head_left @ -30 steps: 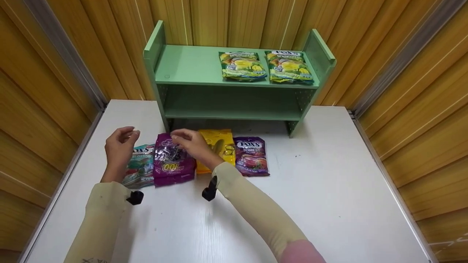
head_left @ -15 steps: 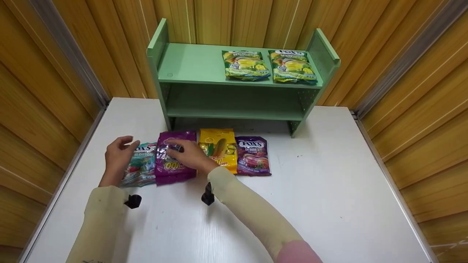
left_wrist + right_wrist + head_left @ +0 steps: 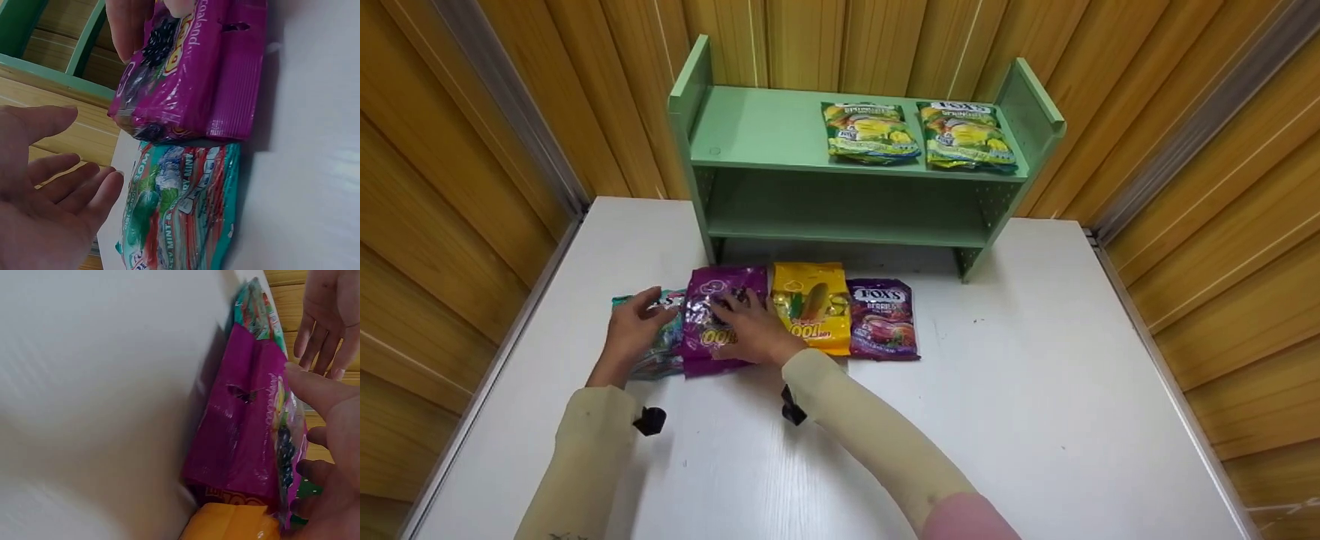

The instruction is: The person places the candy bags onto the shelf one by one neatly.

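Four-sided candy bags lie in a row on the white table. My right hand (image 3: 759,331) is spread over the purple candy bag (image 3: 702,304), its thumb right at the bag's surface in the right wrist view. Left of that, my left hand (image 3: 631,334) hovers over the teal candy bag (image 3: 174,208), partly covering it in the head view; its fingers are relaxed and apart from the bag in the left wrist view. The yellow candy bag (image 3: 831,330) lies just right of my right hand, beside a dark purple Fox's Berries bag (image 3: 883,319).
Behind the row stands a green shelf (image 3: 765,124) with raised sides. Two green-yellow Fox's bags, a left one (image 3: 870,133) and a right one (image 3: 967,137), lie on its top board. Wood-look walls (image 3: 877,45) surround the white table (image 3: 997,420).
My right hand has come down onto the purple bag and its fingers have spread. My left hand has lowered and shifted right over the teal bag. The head view has shifted slightly.
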Action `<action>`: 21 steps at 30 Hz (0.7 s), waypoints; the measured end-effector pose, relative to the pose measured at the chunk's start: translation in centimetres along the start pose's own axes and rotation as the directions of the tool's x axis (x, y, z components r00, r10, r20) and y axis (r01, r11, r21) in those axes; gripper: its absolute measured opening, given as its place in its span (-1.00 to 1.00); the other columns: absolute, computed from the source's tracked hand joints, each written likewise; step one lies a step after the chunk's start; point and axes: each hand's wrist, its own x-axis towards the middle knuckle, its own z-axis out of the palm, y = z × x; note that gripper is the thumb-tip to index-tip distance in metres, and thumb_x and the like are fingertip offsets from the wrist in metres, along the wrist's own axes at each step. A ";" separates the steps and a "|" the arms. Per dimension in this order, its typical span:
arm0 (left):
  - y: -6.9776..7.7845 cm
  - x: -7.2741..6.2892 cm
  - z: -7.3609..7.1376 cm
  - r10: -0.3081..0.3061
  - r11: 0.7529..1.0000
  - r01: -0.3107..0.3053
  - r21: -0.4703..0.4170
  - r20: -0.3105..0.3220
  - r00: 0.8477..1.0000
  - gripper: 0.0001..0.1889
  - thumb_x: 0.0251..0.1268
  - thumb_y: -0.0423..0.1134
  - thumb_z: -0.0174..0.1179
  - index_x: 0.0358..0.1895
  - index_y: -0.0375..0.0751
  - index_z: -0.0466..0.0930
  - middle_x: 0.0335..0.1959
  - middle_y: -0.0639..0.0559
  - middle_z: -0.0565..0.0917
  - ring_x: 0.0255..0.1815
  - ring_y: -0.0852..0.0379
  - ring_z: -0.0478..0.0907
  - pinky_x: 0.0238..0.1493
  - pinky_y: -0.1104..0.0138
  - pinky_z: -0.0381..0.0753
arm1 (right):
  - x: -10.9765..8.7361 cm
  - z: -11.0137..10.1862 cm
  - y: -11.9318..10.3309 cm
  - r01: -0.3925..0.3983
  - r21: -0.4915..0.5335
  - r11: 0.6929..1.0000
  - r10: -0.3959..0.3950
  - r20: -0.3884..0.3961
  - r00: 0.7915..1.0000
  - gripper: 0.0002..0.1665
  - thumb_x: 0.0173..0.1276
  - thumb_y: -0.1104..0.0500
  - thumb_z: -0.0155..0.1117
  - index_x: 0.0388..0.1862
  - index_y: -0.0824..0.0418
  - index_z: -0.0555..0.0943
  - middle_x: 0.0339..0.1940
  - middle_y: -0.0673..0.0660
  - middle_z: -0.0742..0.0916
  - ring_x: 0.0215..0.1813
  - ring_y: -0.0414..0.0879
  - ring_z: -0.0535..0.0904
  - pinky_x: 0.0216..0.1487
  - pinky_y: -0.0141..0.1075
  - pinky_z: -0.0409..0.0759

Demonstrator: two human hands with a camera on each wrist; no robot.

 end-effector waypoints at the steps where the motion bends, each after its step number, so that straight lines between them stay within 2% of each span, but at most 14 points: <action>1: -0.1 0.1 0.2 0.008 1.000 -0.008 0.005 0.017 1.000 -0.27 0.44 -0.04 0.07 0.54 -0.17 -0.01 0.55 -0.20 0.11 0.50 -0.19 0.19 0.44 -0.02 0.29 | 0.0 0.2 0.1 -0.001 -0.029 1.000 0.001 0.002 1.000 -0.04 0.28 -0.29 0.22 0.56 -0.22 0.03 0.62 -0.03 0.07 0.63 0.14 -0.19 0.58 0.13 -0.23; 5: -0.4 0.3 1.2 0.009 1.000 -0.008 -0.011 0.075 0.997 -0.28 0.45 -0.13 0.06 0.55 -0.16 -0.06 0.56 -0.18 0.06 0.52 -0.17 0.15 0.47 0.03 0.25 | 0.1 0.8 0.3 0.001 -0.177 0.984 -0.001 0.002 1.000 -0.05 0.30 -0.31 0.17 0.57 -0.22 0.01 0.62 -0.02 0.07 0.63 0.12 -0.18 0.60 0.09 -0.22; 10: -0.6 0.7 2.2 -0.016 1.000 0.018 -0.017 0.099 0.995 -0.28 0.44 -0.19 0.07 0.55 -0.11 -0.07 0.53 -0.21 0.13 0.52 -0.18 0.14 0.50 0.03 0.20 | 0.1 1.0 0.2 -0.008 -0.299 0.954 0.006 -0.008 1.000 -0.10 0.33 -0.31 0.13 0.56 -0.19 0.04 0.61 -0.02 0.10 0.63 0.08 -0.14 0.61 0.04 -0.15; 15: -0.7 0.9 2.7 -0.048 0.998 0.045 0.036 0.089 0.995 -0.31 0.46 -0.18 0.05 0.55 -0.05 -0.05 0.53 -0.22 0.14 0.53 -0.21 0.11 0.51 -0.01 0.15 | 0.0 1.2 0.2 -0.022 -0.321 0.947 0.018 -0.016 1.000 -0.12 0.33 -0.29 0.15 0.55 -0.17 0.09 0.61 -0.02 0.13 0.63 0.06 -0.11 0.61 0.02 -0.14; 21: -1.0 0.9 3.2 -0.044 0.997 0.039 0.071 0.072 0.996 -0.37 0.47 -0.21 0.02 0.53 -0.02 0.03 0.52 -0.18 0.17 0.53 -0.19 0.11 0.51 -0.01 0.14 | 0.0 1.2 0.2 -0.030 -0.331 0.943 0.027 -0.013 1.000 -0.14 0.34 -0.30 0.12 0.55 -0.17 0.10 0.61 -0.04 0.11 0.63 0.05 -0.10 0.61 0.00 -0.13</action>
